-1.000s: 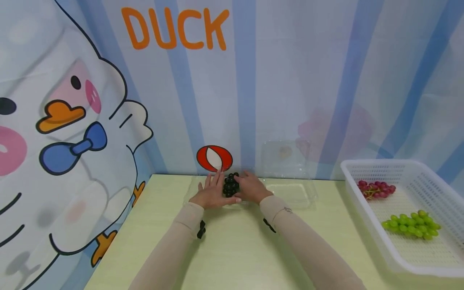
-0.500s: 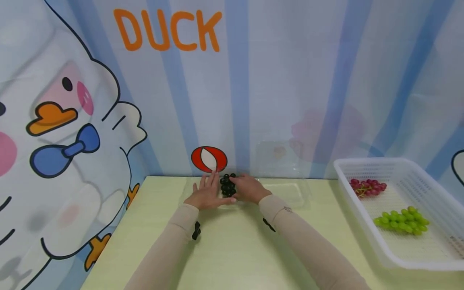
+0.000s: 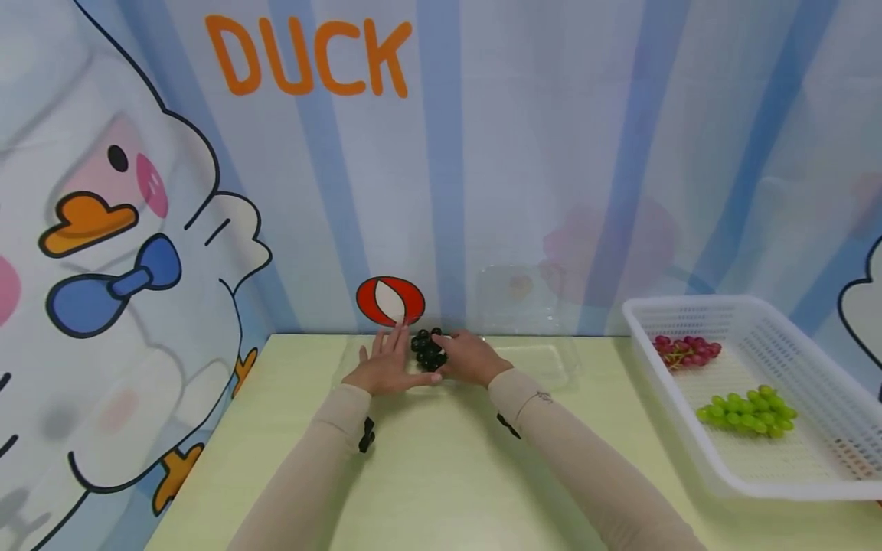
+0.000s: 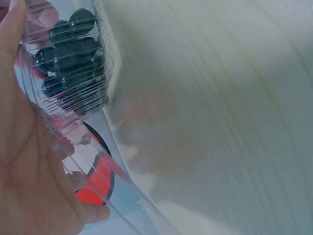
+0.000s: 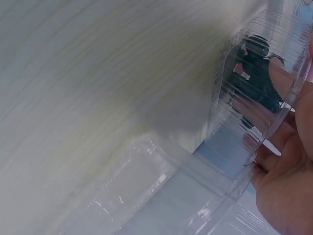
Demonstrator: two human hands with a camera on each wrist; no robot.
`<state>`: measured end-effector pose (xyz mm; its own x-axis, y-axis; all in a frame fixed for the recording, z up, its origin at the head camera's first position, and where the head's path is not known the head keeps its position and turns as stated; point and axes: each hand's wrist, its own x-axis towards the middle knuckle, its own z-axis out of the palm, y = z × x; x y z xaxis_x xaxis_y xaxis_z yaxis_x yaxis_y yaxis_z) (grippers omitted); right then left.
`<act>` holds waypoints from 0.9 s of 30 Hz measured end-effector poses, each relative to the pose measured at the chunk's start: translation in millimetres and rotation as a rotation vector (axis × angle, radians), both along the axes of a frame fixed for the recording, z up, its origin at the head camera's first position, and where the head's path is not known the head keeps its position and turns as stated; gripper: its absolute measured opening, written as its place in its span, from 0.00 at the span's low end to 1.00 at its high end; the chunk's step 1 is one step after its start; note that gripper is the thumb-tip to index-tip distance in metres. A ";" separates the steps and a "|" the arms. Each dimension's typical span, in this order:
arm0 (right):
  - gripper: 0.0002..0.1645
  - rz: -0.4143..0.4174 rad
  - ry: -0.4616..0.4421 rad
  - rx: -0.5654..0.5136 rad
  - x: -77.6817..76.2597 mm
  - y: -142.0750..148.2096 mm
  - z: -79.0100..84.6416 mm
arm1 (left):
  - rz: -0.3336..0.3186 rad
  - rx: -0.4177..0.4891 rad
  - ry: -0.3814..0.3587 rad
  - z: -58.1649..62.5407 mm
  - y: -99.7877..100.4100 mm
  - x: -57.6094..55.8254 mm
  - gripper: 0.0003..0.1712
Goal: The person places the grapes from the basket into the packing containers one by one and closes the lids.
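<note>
A bunch of black grapes [image 3: 429,352] sits in a clear plastic clamshell box [image 4: 93,105] at the back of the table. My left hand [image 3: 386,371] is spread along the box's left side, fingers straight and thumb pointing right across its front. From the right, my right hand [image 3: 472,358] holds the grapes at their right side, its fingers curled inward. In the right wrist view, fingertips [image 5: 281,78] show through the ribbed plastic against the dark grapes. The left wrist view shows the grapes behind the box wall, beside the left palm.
To the right stands a second clear plastic box [image 3: 540,363], its lid [image 3: 520,298] raised against the striped backdrop. A white basket [image 3: 723,467] at the far right holds red grapes [image 3: 687,352] and green grapes [image 3: 747,412]. The backdrop curtain [image 3: 510,153] rises at the table's back edge.
The head view has turned slightly right, so everything sits further left in it. The hands stay around the black grapes; the right fingers have shifted slightly on them.
</note>
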<state>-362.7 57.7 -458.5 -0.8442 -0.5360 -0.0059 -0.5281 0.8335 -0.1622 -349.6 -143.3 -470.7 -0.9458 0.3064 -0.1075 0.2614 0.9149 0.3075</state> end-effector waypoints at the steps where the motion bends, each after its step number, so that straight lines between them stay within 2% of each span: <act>1: 0.42 0.012 -0.014 -0.005 -0.2 -0.2 -0.2 | -0.002 0.002 0.001 0.1 0.4 -0.6 0.73; 6: 0.42 0.072 -0.085 -0.016 -2.2 -2.8 -4.7 | -0.007 -0.007 -0.001 -0.5 2.0 -2.0 0.73; 12: 0.41 0.053 -0.091 -0.030 -3.6 -5.2 -4.9 | -0.004 0.000 -0.011 1.8 0.3 -0.5 0.73; 18: 0.40 0.091 -0.063 -0.027 -2.6 0.2 2.7 | 0.005 0.006 -0.001 2.3 -2.1 0.8 0.73; 27: 0.33 0.124 -0.059 -0.124 7.8 26.6 23.1 | -0.001 -0.011 -0.017 -0.5 1.7 -3.0 0.74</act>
<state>-354.8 84.3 -435.5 -0.7716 -0.6358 0.0193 -0.6123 0.7342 -0.2934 -352.6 -141.6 -471.2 -0.9437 0.3057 -0.1267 0.2568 0.9180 0.3022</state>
